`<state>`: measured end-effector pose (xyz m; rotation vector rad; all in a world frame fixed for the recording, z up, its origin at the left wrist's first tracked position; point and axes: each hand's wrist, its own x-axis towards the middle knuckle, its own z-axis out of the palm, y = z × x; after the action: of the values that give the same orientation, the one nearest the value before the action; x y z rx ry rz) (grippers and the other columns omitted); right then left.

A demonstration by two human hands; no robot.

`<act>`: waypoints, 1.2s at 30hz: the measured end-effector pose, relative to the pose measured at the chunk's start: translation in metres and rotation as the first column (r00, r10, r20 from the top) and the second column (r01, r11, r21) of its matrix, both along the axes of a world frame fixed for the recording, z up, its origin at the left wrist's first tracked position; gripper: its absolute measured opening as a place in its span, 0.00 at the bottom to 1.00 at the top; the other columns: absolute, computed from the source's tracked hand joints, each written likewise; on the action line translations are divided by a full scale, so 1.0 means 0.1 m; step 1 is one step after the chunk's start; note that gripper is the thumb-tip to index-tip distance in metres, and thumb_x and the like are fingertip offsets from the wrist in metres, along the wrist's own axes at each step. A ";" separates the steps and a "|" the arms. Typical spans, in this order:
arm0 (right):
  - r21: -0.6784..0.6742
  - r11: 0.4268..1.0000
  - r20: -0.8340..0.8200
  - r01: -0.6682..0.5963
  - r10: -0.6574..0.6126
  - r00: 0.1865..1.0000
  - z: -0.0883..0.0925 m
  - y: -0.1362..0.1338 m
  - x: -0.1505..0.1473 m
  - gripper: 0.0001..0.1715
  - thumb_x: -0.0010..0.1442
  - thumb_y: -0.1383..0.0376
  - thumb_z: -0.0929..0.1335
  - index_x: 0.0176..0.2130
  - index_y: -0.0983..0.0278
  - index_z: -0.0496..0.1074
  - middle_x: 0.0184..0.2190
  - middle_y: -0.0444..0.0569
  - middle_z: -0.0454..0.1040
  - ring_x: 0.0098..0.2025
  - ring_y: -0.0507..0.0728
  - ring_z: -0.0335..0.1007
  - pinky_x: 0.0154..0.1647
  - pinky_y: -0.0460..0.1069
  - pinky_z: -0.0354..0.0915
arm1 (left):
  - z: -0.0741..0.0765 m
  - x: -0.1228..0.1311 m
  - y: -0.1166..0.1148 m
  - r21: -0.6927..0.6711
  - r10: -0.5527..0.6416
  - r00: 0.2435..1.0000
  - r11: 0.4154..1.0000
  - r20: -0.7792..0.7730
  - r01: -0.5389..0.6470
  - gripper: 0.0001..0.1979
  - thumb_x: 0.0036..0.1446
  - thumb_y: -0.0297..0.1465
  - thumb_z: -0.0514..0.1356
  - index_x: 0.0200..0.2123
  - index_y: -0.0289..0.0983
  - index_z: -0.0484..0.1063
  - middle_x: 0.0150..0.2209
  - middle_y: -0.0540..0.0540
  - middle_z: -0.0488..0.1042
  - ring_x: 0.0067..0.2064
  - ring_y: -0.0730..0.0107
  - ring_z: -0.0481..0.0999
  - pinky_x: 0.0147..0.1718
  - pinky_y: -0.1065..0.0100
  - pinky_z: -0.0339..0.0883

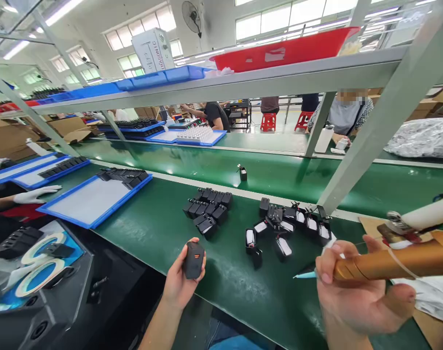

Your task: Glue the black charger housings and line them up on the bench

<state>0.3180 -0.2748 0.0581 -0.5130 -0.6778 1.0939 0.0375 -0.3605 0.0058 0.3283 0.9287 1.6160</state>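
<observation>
My left hand (179, 284) is closed around a small black plastic housing (194, 261) with orange marks on its face, held above the bench edge. On the right, my right hand (356, 291) grips a gold-coloured tube-shaped glue dispenser (392, 262), its thumb sticking out below. A light blue tapered nozzle (305, 275) points left from it, toward the bench middle. Between the hands lie several open black housings (283, 247) with white blocks inside and loose wires. A cluster of black housings (207, 209) stands beyond my left hand.
A blue-rimmed tray (92, 224) with black housings is at left, near a co-worker's gloved hand (34, 195). Tape rolls (41, 277) lie lower left. One housing (243, 174) sits on the green belt (192, 163). A slanted post (374, 126) and overhead shelf (243, 83) frame the bench.
</observation>
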 end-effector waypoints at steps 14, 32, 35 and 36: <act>-0.065 0.995 0.013 0.081 -0.081 0.997 -0.02 0.06 0.03 0.35 0.43 0.40 0.65 0.45 0.55 0.70 0.26 0.43 0.74 0.15 0.53 0.58 0.12 0.48 0.52 | 0.27 0.27 -0.05 0.237 -0.057 0.969 0.965 -0.240 0.116 0.15 0.58 0.42 0.58 0.45 0.42 0.63 0.32 0.49 0.71 0.25 0.72 0.73 0.18 0.72 0.70; -0.049 0.998 0.007 0.048 -0.048 0.999 -0.10 0.09 0.07 0.33 0.47 0.40 0.64 0.46 0.55 0.70 0.27 0.45 0.74 0.13 0.52 0.56 0.12 0.49 0.51 | -0.18 -1.06 0.51 -0.079 -0.067 0.047 0.944 -0.997 -0.320 0.20 0.59 0.44 0.51 0.51 0.41 0.65 0.43 0.43 0.73 0.44 0.55 0.74 0.45 0.58 0.64; -0.041 0.998 0.013 0.054 -0.053 0.998 -0.07 0.08 0.05 0.33 0.46 0.41 0.65 0.45 0.56 0.70 0.27 0.45 0.74 0.13 0.52 0.57 0.13 0.49 0.52 | -0.19 -1.05 0.73 -0.116 -0.122 -0.014 0.967 -0.992 -0.228 0.20 0.61 0.42 0.49 0.52 0.41 0.66 0.48 0.42 0.73 0.49 0.54 0.72 0.49 0.58 0.62; -0.040 0.998 0.014 0.055 -0.054 0.998 -0.06 0.08 0.04 0.33 0.46 0.41 0.65 0.45 0.56 0.70 0.26 0.45 0.74 0.13 0.52 0.57 0.13 0.48 0.52 | -0.19 -1.02 0.77 -0.127 -0.135 -0.030 0.972 -0.990 -0.199 0.20 0.62 0.42 0.48 0.53 0.41 0.65 0.50 0.42 0.73 0.51 0.54 0.71 0.50 0.58 0.61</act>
<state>0.3223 -0.2666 0.0522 -0.5708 -0.6510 1.0556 -0.0649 -0.2831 -0.0135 1.5107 2.2745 1.0012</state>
